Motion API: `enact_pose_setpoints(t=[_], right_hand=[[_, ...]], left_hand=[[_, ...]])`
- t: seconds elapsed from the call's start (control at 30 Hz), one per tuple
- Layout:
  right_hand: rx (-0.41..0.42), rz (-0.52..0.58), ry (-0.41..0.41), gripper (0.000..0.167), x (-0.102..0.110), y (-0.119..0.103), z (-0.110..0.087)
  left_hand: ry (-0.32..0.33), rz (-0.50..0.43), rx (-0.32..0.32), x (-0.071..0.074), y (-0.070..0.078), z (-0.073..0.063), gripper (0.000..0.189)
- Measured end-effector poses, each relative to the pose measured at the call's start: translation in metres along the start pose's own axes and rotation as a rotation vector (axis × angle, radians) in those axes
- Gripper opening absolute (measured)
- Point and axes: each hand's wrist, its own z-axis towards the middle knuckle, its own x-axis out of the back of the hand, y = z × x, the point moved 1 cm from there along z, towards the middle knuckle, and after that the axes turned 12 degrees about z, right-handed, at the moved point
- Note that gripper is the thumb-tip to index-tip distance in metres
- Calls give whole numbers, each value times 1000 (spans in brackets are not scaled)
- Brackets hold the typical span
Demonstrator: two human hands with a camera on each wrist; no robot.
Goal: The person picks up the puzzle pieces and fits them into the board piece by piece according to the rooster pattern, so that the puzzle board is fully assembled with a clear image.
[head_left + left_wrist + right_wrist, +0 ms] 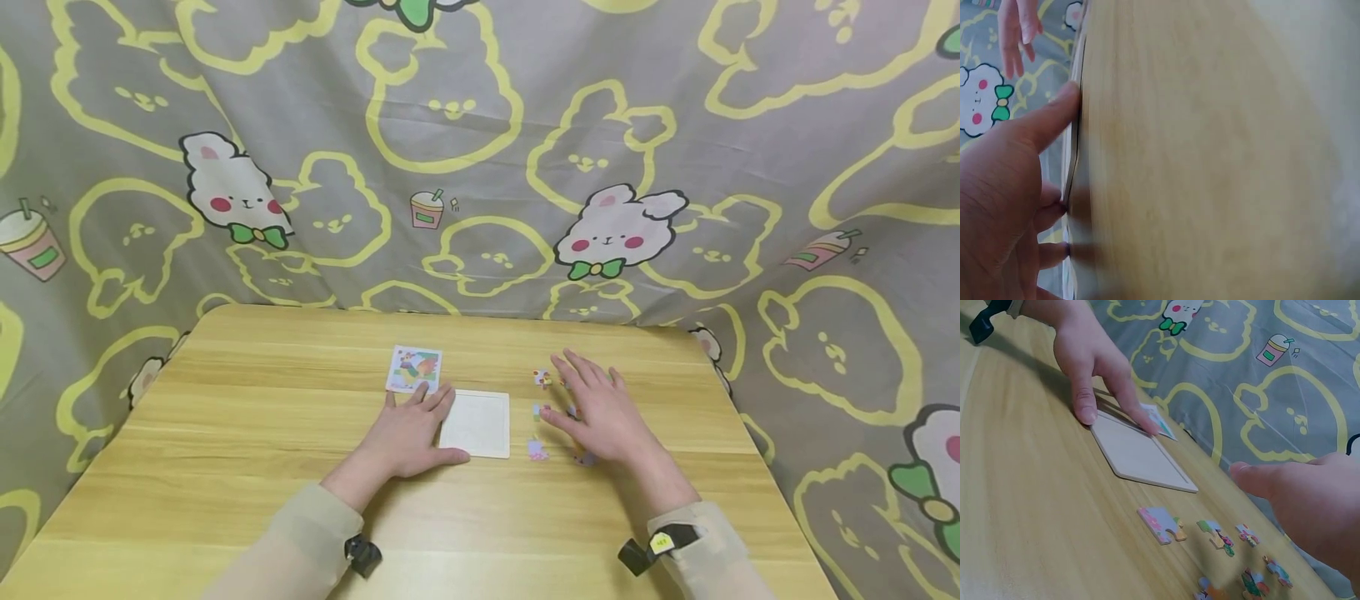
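A white puzzle tray (476,427) with a raised rim lies flat on the table. My left hand (405,435) rests on its left side, fingers fairly straight and spread; in the right wrist view the thumb touches a corner of the tray (1138,456) and the index finger touches its edge. Over to the right, my right hand (606,410) hovers above several loose jigsaw pieces (537,450), fingers spread and holding nothing. It partly hides those pieces in the head view. In the right wrist view, the pieces (1159,525) lie apart beside the tray.
A square picture card (415,368) with a colourful bird-like print lies behind my left fingertips. The wooden table (247,433) runs back to a grey patterned curtain (465,183), which also hangs at both sides. Each wrist wears a black strap (363,556).
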Motion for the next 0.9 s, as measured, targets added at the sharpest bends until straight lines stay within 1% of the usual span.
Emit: enact_pose_setpoints(t=[0.33, 0.53, 0.63, 0.8, 0.9], right_hand=[[21, 22, -25, 89, 0, 1, 9], [3, 39, -49, 88, 0, 4, 13], [-6, 54, -61, 87, 0, 5, 15], [8, 91, -62, 87, -1, 8, 20], [10, 116, -63, 83, -1, 12, 23]], left_hand=[[-39, 8, 16, 0, 5, 2, 110], [-42, 26, 13, -3, 6, 2, 110], [-37, 5, 18, -3, 5, 2, 110], [-32, -24, 24, -2, 4, 2, 109], [-32, -37, 24, 0, 4, 1, 110]])
